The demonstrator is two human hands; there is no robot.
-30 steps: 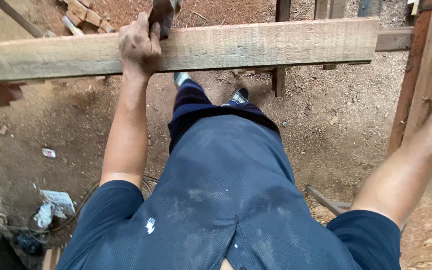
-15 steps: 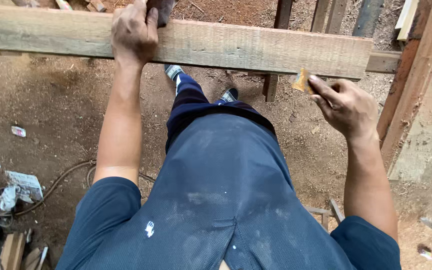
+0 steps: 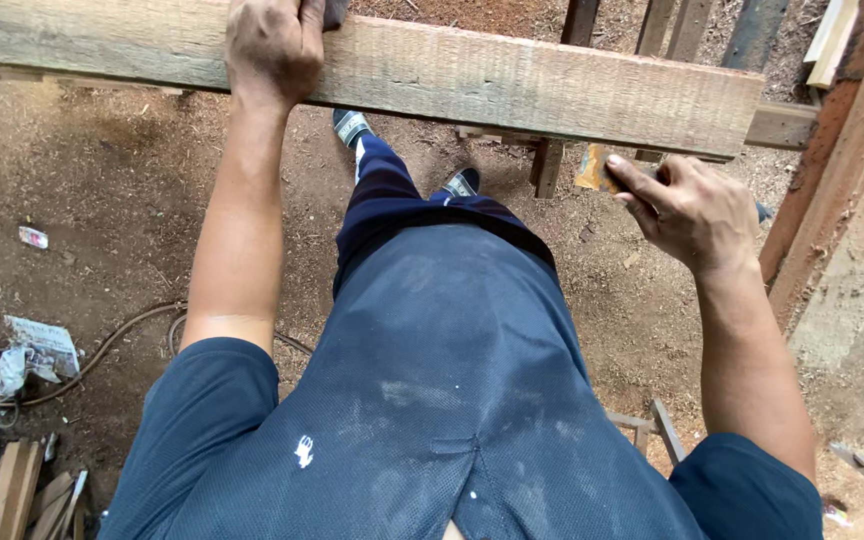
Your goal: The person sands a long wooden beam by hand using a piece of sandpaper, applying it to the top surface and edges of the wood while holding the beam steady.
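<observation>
The plank [image 3: 512,85] runs with its long axis left to right across the top of the view, ahead of the person and raised above the dirt floor [image 3: 102,200], with its right end stopping just short of the wooden posts [image 3: 832,200] on the right. The left hand [image 3: 274,45] lies on the plank well in from that end, fingers curled over the far edge, gripping it. The right hand [image 3: 687,210] is just below the plank's near edge, close to its right end, and pinches a small tan scrap [image 3: 594,168], perhaps sandpaper, between thumb and fingertips; the scrap sits just under that edge, and I cannot tell if it touches. So the right hand is the nearer to the plank's end, the left already on it.
</observation>
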